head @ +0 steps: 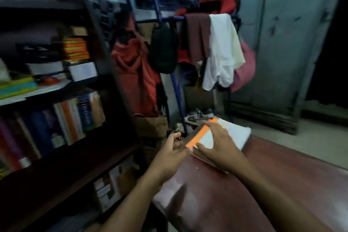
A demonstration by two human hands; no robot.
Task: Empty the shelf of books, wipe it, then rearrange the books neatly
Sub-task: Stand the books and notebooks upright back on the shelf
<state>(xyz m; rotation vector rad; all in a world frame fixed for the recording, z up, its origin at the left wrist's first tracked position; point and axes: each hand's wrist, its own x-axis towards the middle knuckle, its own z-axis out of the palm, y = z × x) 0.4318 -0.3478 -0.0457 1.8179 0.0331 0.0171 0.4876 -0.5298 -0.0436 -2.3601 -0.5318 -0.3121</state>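
Bookshelf (56,100), dark wood, fills the left: upright books (56,124) on the middle level, flat orange stack (75,49) above. Grey metal cupboard (282,43) at back right, blue clothes rack (175,19) draped with cloth beside it. Glossy reddish table (282,184) in front (frame blurry). White book with orange spine (216,133) lies flat at the table's far corner. Right hand (220,147) rests on it, fingers spread flat; left hand (173,149) at its near edge, fingers loosely curled, grip unclear.
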